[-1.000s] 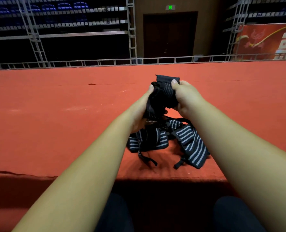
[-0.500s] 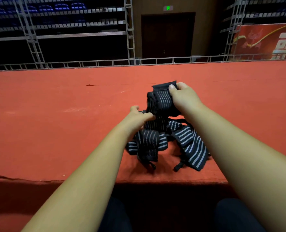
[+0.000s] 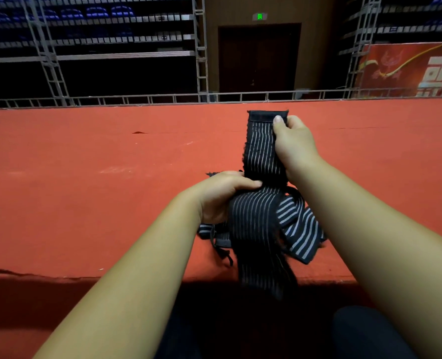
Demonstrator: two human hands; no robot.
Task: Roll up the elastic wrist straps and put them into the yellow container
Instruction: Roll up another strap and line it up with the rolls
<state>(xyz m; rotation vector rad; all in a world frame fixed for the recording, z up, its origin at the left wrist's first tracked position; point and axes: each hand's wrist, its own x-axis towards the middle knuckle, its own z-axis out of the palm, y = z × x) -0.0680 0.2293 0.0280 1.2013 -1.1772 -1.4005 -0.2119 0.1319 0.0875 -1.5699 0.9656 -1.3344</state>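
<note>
The right hand (image 3: 293, 146) pinched the top end of a black striped strap (image 3: 262, 151), holding it upright, while the left hand (image 3: 221, 196) curled round its middle. More straps (image 3: 301, 234) lay beneath on the red platform (image 3: 85, 190).

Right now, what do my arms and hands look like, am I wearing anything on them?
The left forearm and right forearm are bare to the frame edge; no sleeves show. The left hand and right hand are gloveless, with no watch, band or ring on the sides visible. The right thumbnail looks short and plain.
</note>
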